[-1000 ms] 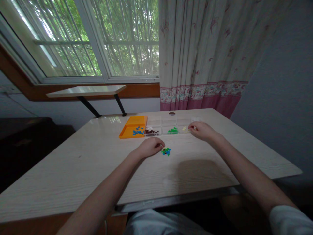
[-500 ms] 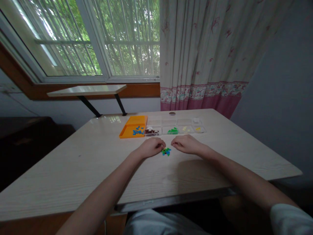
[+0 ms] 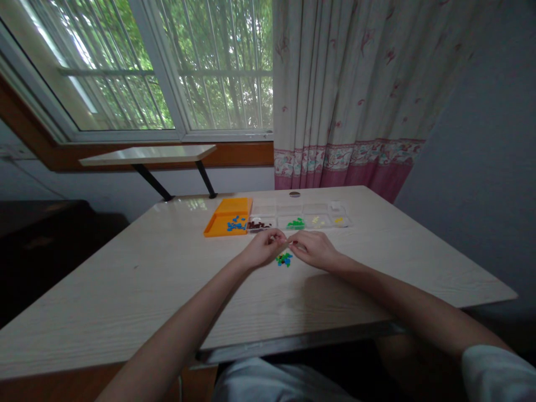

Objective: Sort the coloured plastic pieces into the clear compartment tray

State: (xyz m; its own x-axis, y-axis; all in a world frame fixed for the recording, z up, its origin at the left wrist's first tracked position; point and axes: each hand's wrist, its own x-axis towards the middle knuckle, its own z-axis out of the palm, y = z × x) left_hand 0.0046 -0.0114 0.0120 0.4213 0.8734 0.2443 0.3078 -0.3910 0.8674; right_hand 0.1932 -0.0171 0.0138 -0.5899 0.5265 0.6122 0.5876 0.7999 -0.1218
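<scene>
Just below the middle of the frame, the left hand (image 3: 263,248) and the right hand (image 3: 312,247) are hovering tip to tip over the pale wood-grain counter (image 3: 167,290), and the fingers of both are curling inward. A pale speck seems to be showing where they are meeting, but it's too tiny to read, so whether either hand is gripping a piece I can't tell. Right under them, a small cluster of blue, green and dark plastic-looking bits (image 3: 283,260) is lying on the counter, close beside the left hand and near the right. Each bit is looking feather-light, stiff and probably smooth, so a careless squeeze could be sending one skidding; the best hold is likely a fingertip pinch on opposite edges. The cluster itself is looking loose enough to scatter at a nudge, though I can't see whether its bits are joined. Beyond the hands, left of centre, an open orange plastic box (image 3: 213,227) is holding small blue pieces (image 3: 237,224); alongside, a transparent compartmented plastic tray (image 3: 290,209) is holding dark brown pieces (image 3: 260,225), bright green pieces (image 3: 296,224), pale cream pieces (image 3: 318,221) and, farthest right, yellow pieces (image 3: 339,220).
</scene>
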